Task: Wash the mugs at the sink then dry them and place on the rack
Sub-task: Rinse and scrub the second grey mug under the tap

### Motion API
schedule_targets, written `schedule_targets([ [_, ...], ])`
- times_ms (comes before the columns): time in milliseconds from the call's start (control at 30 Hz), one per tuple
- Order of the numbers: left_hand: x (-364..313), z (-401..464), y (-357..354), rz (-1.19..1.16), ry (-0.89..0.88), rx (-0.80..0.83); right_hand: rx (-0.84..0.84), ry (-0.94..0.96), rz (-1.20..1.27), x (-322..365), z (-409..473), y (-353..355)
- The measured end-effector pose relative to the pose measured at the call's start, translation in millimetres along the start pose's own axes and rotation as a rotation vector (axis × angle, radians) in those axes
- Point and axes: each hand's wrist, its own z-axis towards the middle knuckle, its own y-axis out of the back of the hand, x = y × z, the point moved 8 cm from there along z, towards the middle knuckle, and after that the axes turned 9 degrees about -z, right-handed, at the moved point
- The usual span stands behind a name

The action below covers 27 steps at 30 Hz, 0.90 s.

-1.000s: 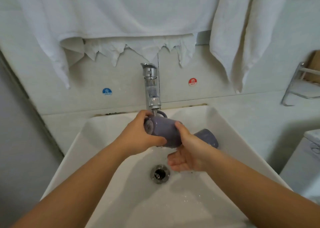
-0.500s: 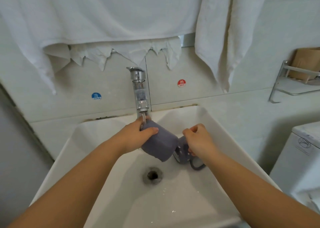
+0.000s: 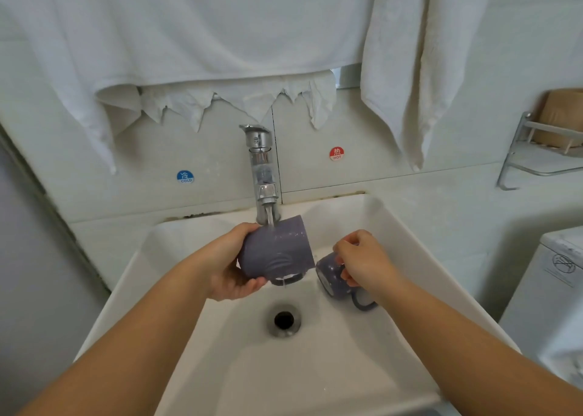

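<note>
Fingers of the left hand (image 3: 232, 268) curl round the closed end of a purple-grey mug (image 3: 277, 251), thumb on its upper side and fingertips under its lower edge, so the mug lies tilted on its side above the white sink (image 3: 195, 346), its handle (image 3: 288, 279) pointing down. Water from the chrome tap (image 3: 262, 169) strikes the mug's upper wall near its far end and drips off by the handle. Just to the right, the right hand (image 3: 362, 262) grips a second purple-grey mug (image 3: 332, 276) from above, fingers bent over its body; this mug lies on its side low against the sink's right slope, mouth facing the first mug, its dark handle (image 3: 364, 302) sticking out toward the camera below the wrist. Whether the two mugs touch I cannot tell; they are very near. The round drain (image 3: 284, 320) sits in the basin floor below and between the hands. On the tiled wall behind the tap are a blue sticker marked COLD (image 3: 185, 177) to the left and a red sticker marked HOT (image 3: 337, 153) to the right. White towels (image 3: 202, 36) hang across the top, one long fold (image 3: 416, 77) dropping at the right. At the far right edge a metal wall rack (image 3: 536, 156) holds a brown object (image 3: 561, 115) I cannot identify, and a white appliance (image 3: 549, 295) stands beside the sink.
</note>
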Motion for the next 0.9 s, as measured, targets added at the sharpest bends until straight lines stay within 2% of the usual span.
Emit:
schedule_targets([
  [100,10.3,3.7,-8.6,-0.032,0.058,0.067,0.013,0.005,0.022,-0.7,-0.5,0.1],
  [200,4.8,2.3,-0.8,0.056,-0.059,-0.032,0.015,0.006,0.026,-1.3,-0.5,0.6],
  [267,-14.4,1.2,13.8,0.35,-0.291,-0.19,0.022,0.001,0.03,-1.6,0.0,0.0],
  [333,-33.4,-7.2,17.8,0.831,-0.511,-0.324,0.05,-0.005,0.055,-0.4,-0.6,-2.6],
  [400,-41.8,-17.4,10.4,1.232,-0.614,-0.381,0.063,-0.003,0.061,1.2,-1.1,-4.5],
  [467,-45.3,-25.7,-1.9,1.49,-0.695,-0.392,0.066,0.003,0.057,2.1,-1.7,-5.4],
  [633,-53.0,-30.6,-4.8,1.516,-0.691,-0.316,0.067,0.006,0.033,0.8,-2.2,-5.7],
  [700,-53.9,-33.9,-1.1,1.514,-0.698,-0.336,0.067,0.016,0.012,3.1,-2.0,-5.9],
  [833,-50.4,-40.2,4.0,1.595,-0.709,-0.357,0.065,0.02,-0.017,6.8,-1.8,-8.8],
  [900,-50.0,-43.0,0.9,1.719,-0.746,-0.37,0.05,0.03,-0.038,8.2,-1.4,-8.8],
])
